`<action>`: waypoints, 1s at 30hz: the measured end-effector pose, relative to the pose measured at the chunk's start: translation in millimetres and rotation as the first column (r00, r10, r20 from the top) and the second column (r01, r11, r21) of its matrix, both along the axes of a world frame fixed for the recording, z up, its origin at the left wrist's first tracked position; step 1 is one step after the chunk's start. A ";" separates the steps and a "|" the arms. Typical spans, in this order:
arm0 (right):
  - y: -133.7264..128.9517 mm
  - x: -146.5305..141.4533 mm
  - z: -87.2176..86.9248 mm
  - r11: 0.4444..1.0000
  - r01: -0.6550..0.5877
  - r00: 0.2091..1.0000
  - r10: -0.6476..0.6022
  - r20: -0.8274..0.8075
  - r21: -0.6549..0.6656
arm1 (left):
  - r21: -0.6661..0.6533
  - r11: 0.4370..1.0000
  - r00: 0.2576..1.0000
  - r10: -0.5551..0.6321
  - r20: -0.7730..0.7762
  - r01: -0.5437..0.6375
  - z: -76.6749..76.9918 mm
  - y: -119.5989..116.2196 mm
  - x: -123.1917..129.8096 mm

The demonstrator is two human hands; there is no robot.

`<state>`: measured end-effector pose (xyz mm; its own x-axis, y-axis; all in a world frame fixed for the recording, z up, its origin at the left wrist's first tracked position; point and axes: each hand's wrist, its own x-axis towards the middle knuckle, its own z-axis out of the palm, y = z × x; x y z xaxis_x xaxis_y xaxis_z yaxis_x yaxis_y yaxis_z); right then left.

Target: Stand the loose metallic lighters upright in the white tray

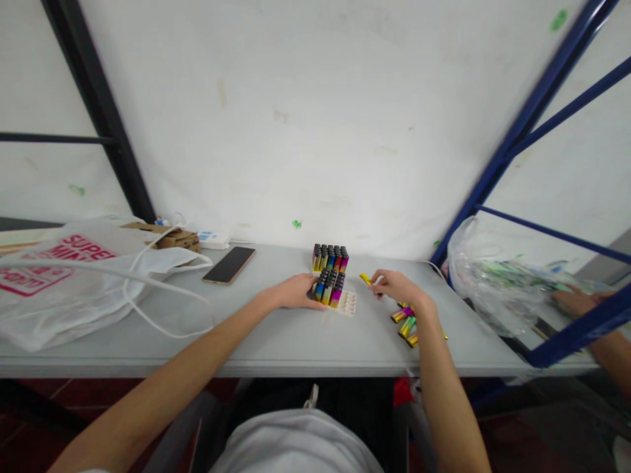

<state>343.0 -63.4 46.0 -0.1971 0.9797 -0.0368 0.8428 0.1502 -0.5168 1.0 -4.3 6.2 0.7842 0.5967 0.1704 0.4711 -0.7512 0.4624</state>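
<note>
We pinch a yellow lighter [365,279] in our right grip [389,284], between the white tray [349,303] and the loose lighters [407,326] on the surface [276,338]. Our left grip [297,291] curls beside the tray's upright lighters [329,289]; how firmly it closes, we cannot tell. Another block of lighters [330,258] stands just behind.

Looks bright and soft across the wall [345,131], falls dim beneath the table [290,338], and blurs and stretches toward the edges.
</note>
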 end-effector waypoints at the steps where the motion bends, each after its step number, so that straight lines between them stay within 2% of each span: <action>1: -1.3 -1.3 2.0 0.999 -0.027 0.999 0.028 -0.041 0.037 | -0.004 1.000 1.000 -0.003 0.004 0.003 -0.1 0.3 0.1; 5: -2.8 -11.4 9.1 0.960 -0.091 0.974 0.141 -0.179 0.265 | -0.019 1.000 1.000 -0.011 0.015 0.011 -0.4 0.8 0.0; 8: -0.1 -22.5 11.4 0.947 -0.022 0.925 0.141 -0.353 0.322 | -0.023 0.999 0.998 -0.041 0.037 0.042 -1.2 1.4 -0.5; 11: 0.3 -34.2 13.7 0.948 0.114 0.820 0.079 -0.567 0.296 | -0.021 0.998 0.998 -0.052 0.044 0.053 -2.1 2.0 -0.9; 13: -3.3 -41.9 17.3 0.944 0.150 0.751 0.085 -0.655 0.294 | -0.026 0.999 0.999 -0.036 0.035 0.037 -2.2 2.1 -0.9; 18: -17.9 -62.1 27.4 0.982 0.038 0.625 0.119 -0.771 0.182 | -0.023 0.998 0.998 -0.049 0.046 0.050 -1.1 2.2 -0.1; 20: -19.1 -70.7 26.7 0.992 -0.015 0.578 0.112 -0.808 0.127 | -0.022 0.998 0.997 -0.051 0.051 0.052 -0.9 2.1 0.1; 22: -15.7 -79.4 22.3 0.995 -0.012 0.538 0.090 -0.838 0.099 | -0.026 0.998 0.997 -0.054 0.052 0.055 -0.8 1.6 -0.1; 26: -1.9 -96.0 7.9 0.993 0.117 0.535 -0.064 -0.842 -0.001 | -0.009 0.998 0.997 -0.055 0.053 0.056 -1.1 0.7 -0.9; 30: 6.4 -107.0 -3.6 0.979 0.189 0.541 -0.171 -0.823 -0.080 | -0.007 0.999 0.997 -0.051 0.051 0.052 -1.4 0.7 -0.7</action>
<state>236.0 -56.9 42.4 0.0480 0.9968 0.0635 0.0605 0.0605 -0.9963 0.2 -3.6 4.9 0.8044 0.5573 0.2057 0.4076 -0.7696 0.4915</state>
